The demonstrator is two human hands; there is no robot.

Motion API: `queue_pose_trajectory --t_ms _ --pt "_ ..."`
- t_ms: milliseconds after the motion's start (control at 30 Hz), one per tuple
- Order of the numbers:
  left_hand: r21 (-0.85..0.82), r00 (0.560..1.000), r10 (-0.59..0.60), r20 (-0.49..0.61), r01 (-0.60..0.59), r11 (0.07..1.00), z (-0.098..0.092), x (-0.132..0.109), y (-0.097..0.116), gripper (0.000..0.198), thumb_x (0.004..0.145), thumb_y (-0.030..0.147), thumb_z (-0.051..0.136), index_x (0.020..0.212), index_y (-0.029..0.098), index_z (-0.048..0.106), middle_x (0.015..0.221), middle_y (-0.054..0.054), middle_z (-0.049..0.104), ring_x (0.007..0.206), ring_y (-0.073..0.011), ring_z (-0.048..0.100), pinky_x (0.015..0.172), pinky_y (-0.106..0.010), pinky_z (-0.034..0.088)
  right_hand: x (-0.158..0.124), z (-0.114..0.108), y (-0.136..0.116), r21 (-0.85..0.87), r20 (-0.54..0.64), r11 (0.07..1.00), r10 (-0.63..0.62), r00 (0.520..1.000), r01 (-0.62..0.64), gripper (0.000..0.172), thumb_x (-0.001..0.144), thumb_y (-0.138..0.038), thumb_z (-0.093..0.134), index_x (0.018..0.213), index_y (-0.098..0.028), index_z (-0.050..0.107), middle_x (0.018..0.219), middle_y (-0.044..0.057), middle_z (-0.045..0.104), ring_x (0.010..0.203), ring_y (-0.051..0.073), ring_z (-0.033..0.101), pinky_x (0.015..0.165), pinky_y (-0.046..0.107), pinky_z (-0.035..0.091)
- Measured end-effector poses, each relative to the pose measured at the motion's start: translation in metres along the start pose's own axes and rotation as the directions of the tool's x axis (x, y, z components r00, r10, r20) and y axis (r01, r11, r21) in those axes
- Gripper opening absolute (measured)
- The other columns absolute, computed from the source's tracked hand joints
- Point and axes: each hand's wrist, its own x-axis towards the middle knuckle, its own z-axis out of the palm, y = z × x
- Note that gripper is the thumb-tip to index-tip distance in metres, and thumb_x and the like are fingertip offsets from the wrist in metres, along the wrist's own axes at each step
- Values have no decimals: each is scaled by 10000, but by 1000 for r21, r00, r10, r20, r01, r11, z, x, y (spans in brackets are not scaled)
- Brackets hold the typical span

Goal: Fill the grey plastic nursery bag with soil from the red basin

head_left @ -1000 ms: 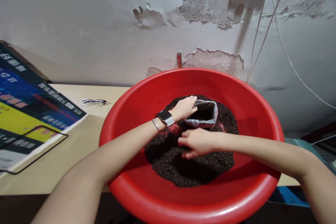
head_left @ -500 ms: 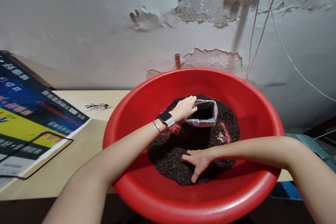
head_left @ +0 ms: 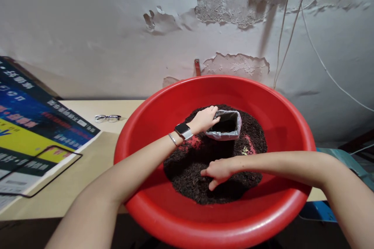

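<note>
Head view. The left hand (head_left: 207, 120) was closed on the left edge of the foil-lined container (head_left: 223, 136), with the fingers at the rim of its opening. The container was in the far half of the red basin (head_left: 282, 124), amid dark loose soil (head_left: 189, 188), with its opening facing upward. The interior was dark, and its contents could not be read with confidence.

The right hand (head_left: 220, 171) was positioned over the near part of the soil, palm down, with the grip open and holding no visible object. The index finger pointed left and the thumb stood apart from it. Contact between the fingertips and the soil could not be confirmed.

Compared with the frame one second earlier, the right hand was lower and farther from the container. Compared with the frame half a second earlier, it was slightly higher and its fingers were less widely spread. The left hand and the container held the same relative position throughout.

A smartwatch (head_left: 183, 130) and a bracelet (head_left: 173, 139) were worn on the left wrist. To the left of the basin, a pair of glasses (head_left: 108, 118) lay on the worktop (head_left: 87, 175), near a printed sheet (head_left: 35, 113).
</note>
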Motion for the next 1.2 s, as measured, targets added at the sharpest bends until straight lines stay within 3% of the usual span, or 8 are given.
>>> queue_pose_trajectory --t_ms 300,433,567,800,967,1067,1133,1200 --pt "-13 1000 10 -28 -10 1000 3 1 -2 260 926 315 455 1125 151 494 1094 -114 603 1019 -249 604 797 -327 504 -48 -64 8 -40 -292 999 6 956 -18 457 877 -360 601 1273 -141 538 1040 148 678 918 267 663 704 309 471" --pt "-67 1000 20 -1 -20 998 0 0 -3 192 886 249 488 1059 166 502 1075 -96 606 982 -233 607 783 -319 503 -67 -85 33 -18 -556 977 166 814 -212 351 877 -299 585 1188 -140 550 1077 137 663 935 233 643 749 290 449" --pt "-82 1000 -4 8 5 997 -1 0 -2 202 858 163 481 1058 164 508 1054 -97 617 973 -231 618 782 -318 499 -67 -86 52 -14 -629 869 377 680 -495 440 859 -339 586 1251 -163 488 1118 143 650 934 268 652 721 320 465" --pt "-30 1000 14 -6 -14 999 2 2 -1 188 882 219 470 1057 162 508 1076 -106 612 1026 -244 607 821 -323 498 -61 -79 58 -198 -600 855 281 749 -479 290 895 -215 484 1155 -173 607 1126 123 630 1008 242 630 760 308 481" --pt "-31 1000 22 -9 -22 999 2 2 -1 204 897 254 463 1067 148 505 1056 -115 612 1020 -250 609 836 -330 496 -70 -86 44 -213 -628 825 296 720 -524 278 918 -193 428 988 -108 683 1054 166 647 973 258 632 748 312 468" --pt "-41 1000 6 4 -6 999 1 1 0 195 895 243 462 1065 157 508 1061 -112 611 1013 -242 609 830 -328 499 -68 -81 23 -243 -606 904 142 783 -353 252 925 -250 464 957 -132 684 1029 138 657 950 244 631 755 312 459" --pt "-30 1000 -6 1 6 1000 -1 0 1 211 896 259 468 1080 162 504 1084 -110 609 1024 -241 602 846 -334 497 -59 -66 10 -247 -492 958 5 871 -145 279 923 -358 501 1015 -152 665 1019 115 656 912 239 637 745 319 465" --pt "-20 1000 -12 2 12 1000 -2 -1 2 234 896 269 472 1103 163 497 1100 -108 608 1040 -239 596 870 -338 493 -42 -42 4 -190 -326 981 -94 941 32 478 863 -497 574 1200 -158 585 1120 135 622 941 266 634 739 339 481"
